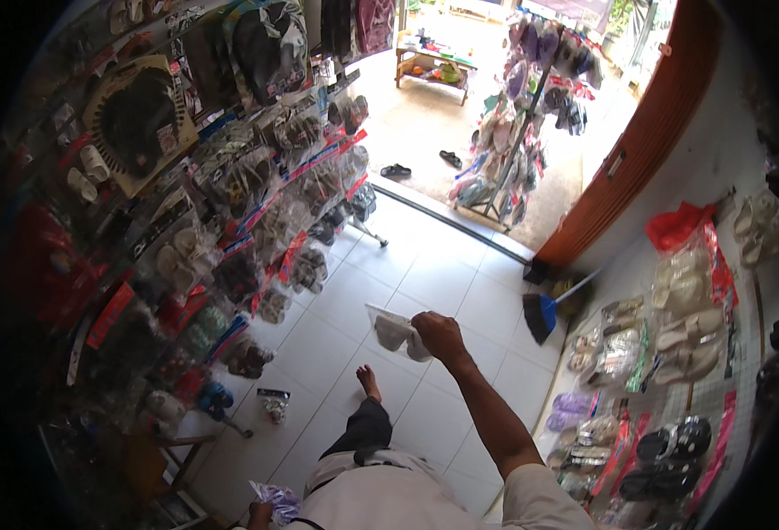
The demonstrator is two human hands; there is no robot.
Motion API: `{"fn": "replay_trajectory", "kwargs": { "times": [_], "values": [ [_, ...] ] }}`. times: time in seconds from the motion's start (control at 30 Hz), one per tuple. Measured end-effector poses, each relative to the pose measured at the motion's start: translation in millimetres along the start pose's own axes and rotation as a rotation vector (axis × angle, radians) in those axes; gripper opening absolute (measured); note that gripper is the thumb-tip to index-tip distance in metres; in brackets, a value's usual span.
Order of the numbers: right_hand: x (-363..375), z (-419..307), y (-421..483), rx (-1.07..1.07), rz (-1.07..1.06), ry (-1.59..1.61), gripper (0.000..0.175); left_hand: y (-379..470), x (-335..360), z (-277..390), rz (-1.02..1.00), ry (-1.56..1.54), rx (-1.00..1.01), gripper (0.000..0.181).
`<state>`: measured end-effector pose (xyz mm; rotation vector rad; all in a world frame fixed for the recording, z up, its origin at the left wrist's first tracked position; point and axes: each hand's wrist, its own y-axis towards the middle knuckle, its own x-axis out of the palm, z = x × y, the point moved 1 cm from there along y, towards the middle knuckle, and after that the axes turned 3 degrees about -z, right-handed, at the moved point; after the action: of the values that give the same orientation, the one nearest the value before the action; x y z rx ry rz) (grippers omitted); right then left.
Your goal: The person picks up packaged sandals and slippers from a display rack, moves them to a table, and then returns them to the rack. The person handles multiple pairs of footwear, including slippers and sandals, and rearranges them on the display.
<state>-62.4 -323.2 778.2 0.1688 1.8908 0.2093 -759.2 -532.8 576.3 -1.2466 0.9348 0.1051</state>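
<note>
My right hand [441, 336] is closed on the edge of a clear plastic bag [392, 331] that holds a pale grey item, perhaps footwear, held out above the white tiled floor. Low in the picture, my left hand [261, 513] grips a crinkled plastic package [282, 501] with something purple and white in it; part of that hand lies outside the frame. A small clear packet with a black top [274, 405] lies on the floor to the left of my bare foot [367, 382].
Bagged sandals [310, 185] hang on a dense display at left, its wheeled feet jutting onto the floor. At right are wall-hung sandals [687, 338] and a blue and black broom [540, 318]. Beyond the door sill [452, 225] stands a rack of footwear [518, 126]; black sandals [396, 170] lie outside.
</note>
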Motion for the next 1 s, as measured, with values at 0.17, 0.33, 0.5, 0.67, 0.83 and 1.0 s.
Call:
{"fn": "replay_trajectory", "kwargs": {
  "times": [0.17, 0.33, 0.5, 0.67, 0.83, 1.0],
  "values": [
    [9, 49, 93, -0.103, -0.144, 0.127, 0.015, 26, 42, 97, -0.002, 0.096, 0.1, 0.049],
    [17, 77, 170, -0.149, -0.359, 0.136, 0.018, 46, 64, 226, -0.074, -0.026, 0.147, 0.045],
    [31, 104, 240, -0.085, -0.402, 0.21, 0.016, 48, 55, 365, 0.069, -0.079, 0.445, 0.046],
    [60, 132, 318, -0.176, -0.404, 0.231, 0.016, 26, 31, 452, 0.138, -0.32, 0.638, 0.044],
    [109, 173, 398, -0.453, -0.473, 0.29, 0.015, -5, 44, 473, 0.231, -0.326, 0.444, 0.044],
    [163, 222, 488, -0.308, -0.735, 0.637, 0.017, -64, 116, 447, 0.142, -0.499, 0.057, 0.042]
  ]
}}
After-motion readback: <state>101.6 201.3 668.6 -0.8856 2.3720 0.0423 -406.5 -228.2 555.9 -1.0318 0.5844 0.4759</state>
